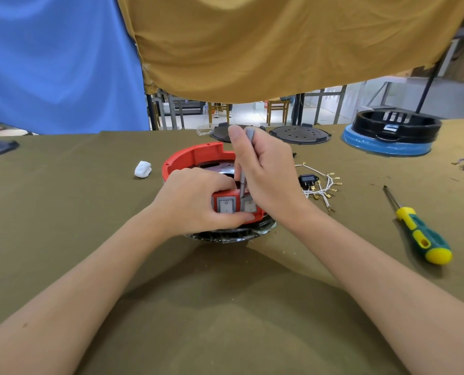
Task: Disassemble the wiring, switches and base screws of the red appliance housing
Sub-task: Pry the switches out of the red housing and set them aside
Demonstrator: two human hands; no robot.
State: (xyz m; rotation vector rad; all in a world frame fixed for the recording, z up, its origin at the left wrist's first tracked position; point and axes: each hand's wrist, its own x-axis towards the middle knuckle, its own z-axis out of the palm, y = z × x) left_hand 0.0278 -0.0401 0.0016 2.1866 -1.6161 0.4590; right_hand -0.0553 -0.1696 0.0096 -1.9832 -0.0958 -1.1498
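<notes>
Red plastic is forming the round appliance housing point(198, 155), which is sitting in the middle of the olive-brown cloth table point(225, 307), on top of a dark, shiny base rim point(225, 235). On the near side of the housing two grey rocker switches point(226, 204) are sitting side by side in a red panel; the right one is partly covered. Inside the housing some shiny metal is showing.

The left hand point(198, 198) is gripping the near edge of the housing, fingers curled over the top of the switch panel and thumb pressing below it. The right hand point(263, 169) is holding a thin grey tool point(243, 169) upright, with fingers wrapped around it and the thumb standing up beside its top. The tip of the tool is pointing down just behind the switches.

To the right of the housing a black socket part point(307, 180) and a bundle of white wires point(322, 188) with brass terminals are lying on the cloth. Further right a screwdriver point(420, 231) with a green and yellow handle is lying. To the left of the housing a small white wad point(143, 169) is resting. Behind the housing two dark round plates point(299, 134) are lying flat, and far to the right of it a black ring housing point(395, 125) is sitting on a blue disc point(385, 148).

Blue and mustard cloths are hanging behind the table, and below them chairs and a pale floor are showing.

Where the tool tip is touching, I cannot tell, because the hands are hiding it. Small things at the right edge of the table are too blurred to name.
</notes>
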